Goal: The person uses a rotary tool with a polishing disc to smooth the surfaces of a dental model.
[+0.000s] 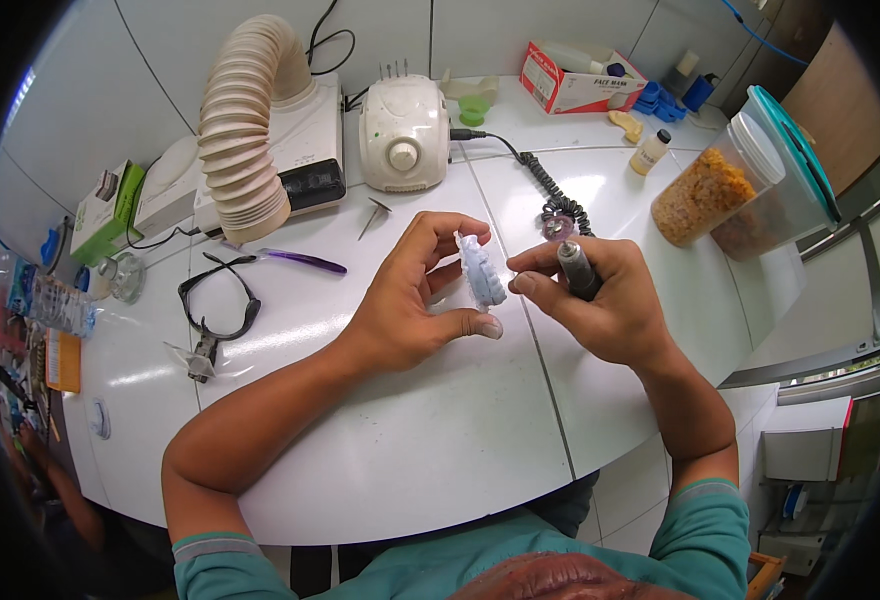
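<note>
Over the middle of the white table, my left hand (pixel 415 305) grips a pale blue-white dental cast (pixel 481 272) between thumb and fingers, its toothed edge tilted up. Just to the right, my right hand (pixel 610 305) has its fingers wrapped around a grey rotary handpiece (pixel 578 270). My right thumb and index finger come close together near the cast, with a small gap between them and it. Whatever tip sits at those fingers is too small to make out. Behind my hands stands a white micromotor control box (pixel 405 135) with a dial and several burs on top.
A ribbed suction hose (pixel 240 130) arches at the back left. Magnifier glasses (pixel 222 300) lie left of my arm, near a purple-handled tool (pixel 305 262). A coiled cord (pixel 550 185), a small bottle (pixel 650 152) and tubs of orange granules (pixel 705 195) stand at the right.
</note>
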`<state>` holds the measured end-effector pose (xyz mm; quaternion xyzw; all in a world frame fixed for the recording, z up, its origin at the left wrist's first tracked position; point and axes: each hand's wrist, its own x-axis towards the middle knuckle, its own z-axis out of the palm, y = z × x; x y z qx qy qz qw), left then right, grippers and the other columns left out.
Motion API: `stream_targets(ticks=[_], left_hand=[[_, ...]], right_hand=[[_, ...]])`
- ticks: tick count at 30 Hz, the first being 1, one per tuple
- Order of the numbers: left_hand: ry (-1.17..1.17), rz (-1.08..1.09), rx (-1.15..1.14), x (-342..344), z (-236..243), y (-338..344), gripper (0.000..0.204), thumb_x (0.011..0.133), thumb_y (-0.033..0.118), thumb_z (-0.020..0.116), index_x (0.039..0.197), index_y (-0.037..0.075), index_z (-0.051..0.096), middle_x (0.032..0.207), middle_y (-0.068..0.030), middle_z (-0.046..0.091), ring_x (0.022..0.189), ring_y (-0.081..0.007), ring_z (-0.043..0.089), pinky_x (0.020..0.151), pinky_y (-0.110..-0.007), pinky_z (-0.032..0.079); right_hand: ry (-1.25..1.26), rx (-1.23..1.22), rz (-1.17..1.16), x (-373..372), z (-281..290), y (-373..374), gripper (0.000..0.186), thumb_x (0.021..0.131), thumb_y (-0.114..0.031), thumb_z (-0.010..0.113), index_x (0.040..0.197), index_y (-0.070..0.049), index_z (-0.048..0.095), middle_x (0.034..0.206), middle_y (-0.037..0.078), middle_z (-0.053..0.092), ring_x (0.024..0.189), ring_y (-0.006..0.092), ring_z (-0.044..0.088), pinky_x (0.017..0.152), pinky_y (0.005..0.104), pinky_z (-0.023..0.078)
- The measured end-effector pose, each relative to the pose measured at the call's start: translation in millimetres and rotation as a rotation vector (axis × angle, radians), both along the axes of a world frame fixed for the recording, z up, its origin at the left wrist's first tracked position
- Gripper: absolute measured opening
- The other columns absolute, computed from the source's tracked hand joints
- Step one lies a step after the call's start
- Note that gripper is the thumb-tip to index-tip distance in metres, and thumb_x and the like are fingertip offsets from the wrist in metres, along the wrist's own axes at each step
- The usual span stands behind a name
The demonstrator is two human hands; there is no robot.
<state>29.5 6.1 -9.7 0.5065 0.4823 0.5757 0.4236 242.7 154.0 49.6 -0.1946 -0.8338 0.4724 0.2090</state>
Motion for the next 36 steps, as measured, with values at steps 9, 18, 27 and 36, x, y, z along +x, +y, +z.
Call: stream_targets(ticks=[9, 18, 27, 36], left_hand=[[0.036, 0.085, 0.034, 4, -5, 3, 0.085, 0.082, 0.027, 0.108, 0.142, 0.004, 0.053, 0.125, -0.0160, 0.074, 0.119, -0.0246, 0.078, 0.114, -0.044, 0.063], [0.148, 0.089, 0.010, 1, -3, 1, 0.083, 0.084, 0.028, 0.106, 0.144, 0.006, 0.053, 0.128, -0.0130, 0.073, 0.121, -0.0224, 0.075, 0.114, -0.043, 0.060], [0.247, 0.118, 0.010, 4, 2, -3, 0.088, 0.085, 0.025, 0.104, 0.152, 0.007, 0.050, 0.132, -0.0115, 0.070, 0.124, -0.0219, 0.072, 0.115, -0.043, 0.059], [0.372, 0.195, 0.063, 8, 0, -6, 0.090, 0.084, 0.021, 0.103, 0.157, 0.006, 0.053, 0.124, -0.0104, 0.071, 0.112, -0.0200, 0.075, 0.106, -0.039, 0.062]], right_hand=[[0.050, 0.072, 0.070, -3, -3, -8, 0.019, 0.102, -0.006, 0.085, 0.117, 0.005, 0.085, 0.079, 0.002, 0.070, 0.071, 0.0059, 0.058, 0.064, 0.0282, 0.045], [0.066, 0.085, 0.043, -4, -9, -8, 0.020, 0.101, -0.014, 0.084, 0.107, 0.005, 0.082, 0.069, 0.006, 0.062, 0.064, 0.0104, 0.052, 0.060, 0.0331, 0.046], [0.021, 0.087, 0.020, -5, -3, -13, 0.017, 0.099, -0.011, 0.084, 0.107, 0.003, 0.082, 0.072, 0.009, 0.067, 0.063, 0.0135, 0.056, 0.062, 0.0348, 0.050], [-0.026, 0.164, 0.033, -6, -1, -16, 0.017, 0.093, -0.007, 0.085, 0.106, 0.004, 0.081, 0.089, 0.016, 0.078, 0.073, 0.0234, 0.075, 0.071, 0.0366, 0.059]])
